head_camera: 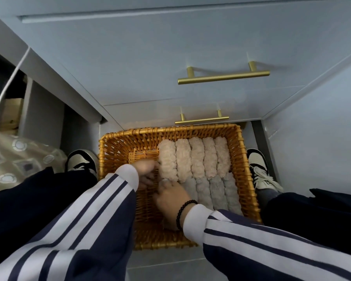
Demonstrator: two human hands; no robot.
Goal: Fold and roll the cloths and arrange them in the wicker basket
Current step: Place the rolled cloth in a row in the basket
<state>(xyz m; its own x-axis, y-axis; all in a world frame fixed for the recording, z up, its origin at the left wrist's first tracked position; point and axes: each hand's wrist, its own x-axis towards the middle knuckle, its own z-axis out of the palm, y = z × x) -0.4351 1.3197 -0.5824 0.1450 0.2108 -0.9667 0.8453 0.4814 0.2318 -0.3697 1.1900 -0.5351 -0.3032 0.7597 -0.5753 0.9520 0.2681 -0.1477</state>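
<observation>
Pale blue-grey drawer fronts (150, 57) fill the upper view, each with a brass bar handle (223, 76). A white cable (2, 98) hangs down at the left, above a patterned beige cushion (18, 155). Grey floor tiles (162, 266) show at the bottom.

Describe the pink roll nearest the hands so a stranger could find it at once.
Find the wicker basket on the floor below the drawers. Its far row holds five pinkish rolls. The wanted pink roll is the leftmost, beside the bare basket floor, next to the left hand.
</observation>
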